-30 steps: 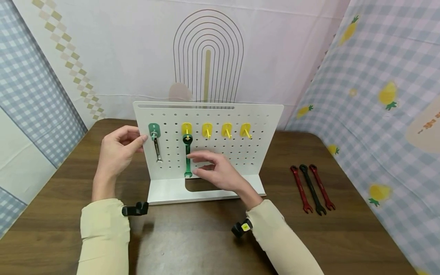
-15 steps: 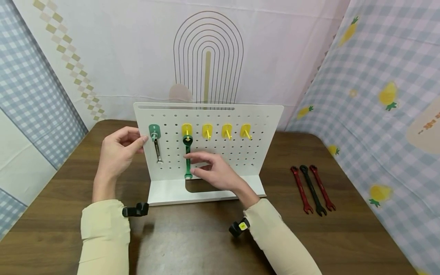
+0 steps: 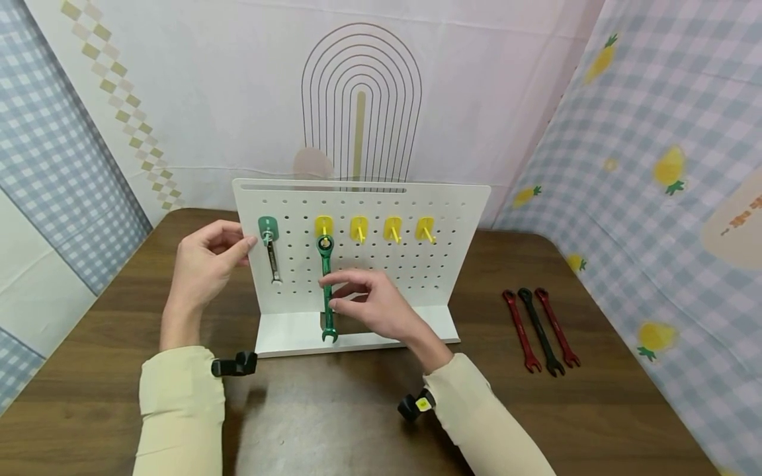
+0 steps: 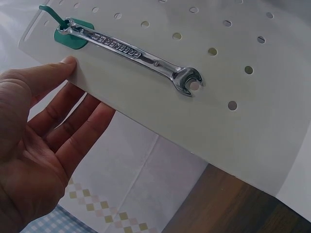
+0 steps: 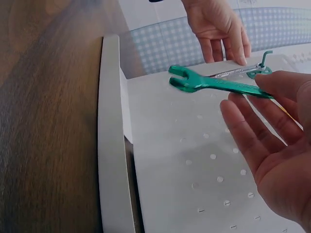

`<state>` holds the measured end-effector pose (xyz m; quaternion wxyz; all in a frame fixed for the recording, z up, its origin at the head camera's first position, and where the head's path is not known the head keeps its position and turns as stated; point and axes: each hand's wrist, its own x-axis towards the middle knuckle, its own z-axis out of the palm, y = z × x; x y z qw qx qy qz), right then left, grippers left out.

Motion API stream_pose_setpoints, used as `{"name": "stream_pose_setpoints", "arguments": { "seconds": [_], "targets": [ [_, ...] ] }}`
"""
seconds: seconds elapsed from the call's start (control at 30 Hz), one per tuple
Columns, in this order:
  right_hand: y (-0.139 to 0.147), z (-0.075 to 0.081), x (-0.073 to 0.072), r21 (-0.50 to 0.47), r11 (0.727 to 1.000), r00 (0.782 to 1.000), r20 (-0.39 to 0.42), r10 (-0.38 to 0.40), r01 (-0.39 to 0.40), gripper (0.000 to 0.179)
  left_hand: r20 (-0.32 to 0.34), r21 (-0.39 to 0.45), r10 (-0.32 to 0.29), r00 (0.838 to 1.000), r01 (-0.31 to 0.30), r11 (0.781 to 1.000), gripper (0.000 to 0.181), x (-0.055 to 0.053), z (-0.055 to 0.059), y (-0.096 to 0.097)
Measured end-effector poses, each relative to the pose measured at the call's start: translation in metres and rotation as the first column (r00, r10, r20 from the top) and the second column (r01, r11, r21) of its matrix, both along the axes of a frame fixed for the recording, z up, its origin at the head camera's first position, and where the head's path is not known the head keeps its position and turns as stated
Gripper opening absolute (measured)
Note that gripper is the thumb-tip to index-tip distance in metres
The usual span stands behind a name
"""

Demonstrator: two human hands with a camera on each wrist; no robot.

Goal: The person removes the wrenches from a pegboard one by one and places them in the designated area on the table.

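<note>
My left hand (image 3: 202, 268) pinches the left edge of a white pegboard (image 3: 440, 194), thumb in front and fingers behind. Close to that thumb, a silver combination wrench (image 4: 126, 50) hangs from a green hook (image 3: 268, 225). With thumb and fingers my right hand (image 3: 378, 301) pinches the shaft of a green combination wrench (image 3: 327, 266). Its ring end sits at the leftmost yellow hook (image 3: 324, 223); whether the peg still passes through the ring is hard to tell. The open end (image 5: 187, 80) is tilted out from the board.
More yellow hooks (image 3: 392, 228) line the board to the right. On the wooden table (image 3: 321, 423), right of the board, lie a red wrench (image 3: 522, 332), a dark green wrench (image 3: 541, 332) and another red wrench (image 3: 557, 328). A patterned cloth (image 3: 250, 99) stands behind.
The green wrench's lower end has swung away from the board towards me, with my right hand pinching its shaft. My left hand has stayed at the board's edge.
</note>
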<state>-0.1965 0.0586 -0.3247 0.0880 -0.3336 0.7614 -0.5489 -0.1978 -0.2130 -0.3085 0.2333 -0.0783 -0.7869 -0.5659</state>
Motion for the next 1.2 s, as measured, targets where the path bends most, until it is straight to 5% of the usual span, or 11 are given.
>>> {"name": "stream_pose_setpoints", "arguments": {
  "seconds": [0.33,0.7,1.03,1.2],
  "targets": [
    [-0.002,-0.014,-0.004,-0.029,0.997,0.997,0.013,-0.072,0.072,0.028,0.001,-0.011,0.002,1.0,-0.002,1.0,0.019,0.0,0.0,-0.001],
    [-0.001,-0.008,0.004,-0.081,0.995,0.997,0.04,-0.059,0.062,0.028,-0.002,-0.008,0.003,1.0,-0.003,1.0,0.018,0.001,0.001,0.0],
    [0.003,0.016,0.023,-0.045,0.997,0.997,0.033,-0.068,0.07,0.026,0.002,-0.012,0.007,1.0,-0.007,1.0,0.019,0.002,0.001,0.0],
    [0.009,0.005,0.017,-0.045,0.997,0.997,0.05,-0.057,0.06,0.027,-0.002,-0.001,-0.001,1.0,0.001,1.0,0.018,0.0,0.001,-0.001]
  ]
}}
